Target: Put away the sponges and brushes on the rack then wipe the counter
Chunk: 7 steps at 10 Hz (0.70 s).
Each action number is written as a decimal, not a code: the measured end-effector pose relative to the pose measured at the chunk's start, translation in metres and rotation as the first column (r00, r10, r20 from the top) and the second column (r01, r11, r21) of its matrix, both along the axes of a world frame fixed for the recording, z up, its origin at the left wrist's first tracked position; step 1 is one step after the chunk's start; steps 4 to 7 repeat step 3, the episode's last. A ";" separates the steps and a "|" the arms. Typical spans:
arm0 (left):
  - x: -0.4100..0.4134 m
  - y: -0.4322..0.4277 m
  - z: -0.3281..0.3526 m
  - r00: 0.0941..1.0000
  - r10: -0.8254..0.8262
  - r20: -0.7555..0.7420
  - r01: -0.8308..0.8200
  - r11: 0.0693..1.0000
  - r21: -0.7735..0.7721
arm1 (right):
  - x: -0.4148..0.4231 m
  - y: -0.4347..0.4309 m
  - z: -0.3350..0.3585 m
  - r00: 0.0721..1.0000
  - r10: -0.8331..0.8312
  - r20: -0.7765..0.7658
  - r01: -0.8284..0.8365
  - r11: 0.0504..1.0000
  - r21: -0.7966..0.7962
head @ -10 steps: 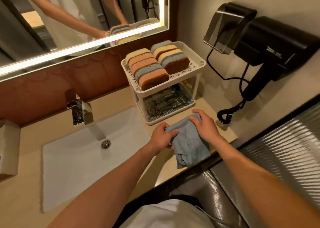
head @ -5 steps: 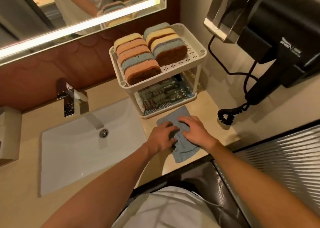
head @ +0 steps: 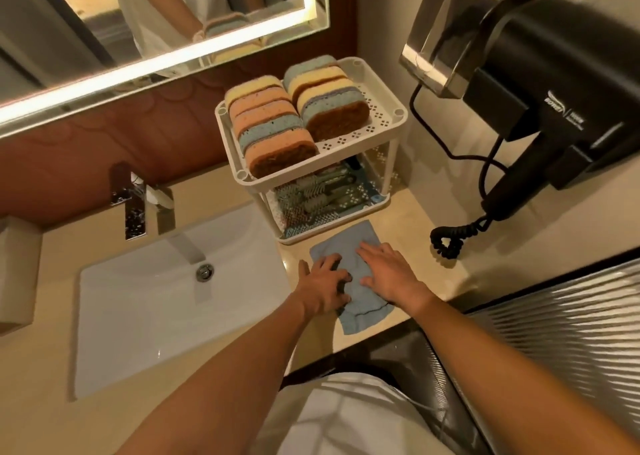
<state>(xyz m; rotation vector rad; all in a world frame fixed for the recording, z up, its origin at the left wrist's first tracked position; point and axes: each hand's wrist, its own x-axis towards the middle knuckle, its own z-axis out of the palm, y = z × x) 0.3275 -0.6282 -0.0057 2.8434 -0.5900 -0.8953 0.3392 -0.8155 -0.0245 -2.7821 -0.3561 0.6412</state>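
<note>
A blue cloth rag point(head: 349, 243) is lying on the beige stone counter point(head: 419, 233), just before the white two-tier plastic rack point(head: 398, 117). The left hand point(head: 325, 283) and right hand point(head: 389, 274) are pressing it side by side, fingers spread flat. Pastel oblong sponges point(head: 273, 132) are filling the top tier, grey bristle brushes point(head: 318, 196) the lower.

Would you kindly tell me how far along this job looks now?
Done, it seems: sponges fill the top tier of the rack and brushes lie on its lower one. In hand: the left hand and right hand press a cloth flat on the counter. Left: wiping the counter, likely most of it.
</note>
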 end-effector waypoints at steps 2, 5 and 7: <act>0.005 0.030 0.032 0.998 0.062 0.003 -0.060 0.978 -0.198 | 0.011 0.025 0.022 0.999 -0.052 -0.010 0.052 0.998 -0.048; 0.006 0.057 0.046 0.992 0.124 -0.005 -0.121 0.960 -0.253 | 0.015 0.041 0.035 0.998 -0.059 -0.019 0.061 0.994 0.093; 0.006 0.057 0.046 0.992 0.124 -0.005 -0.121 0.960 -0.253 | 0.015 0.041 0.035 0.998 -0.059 -0.019 0.061 0.994 0.093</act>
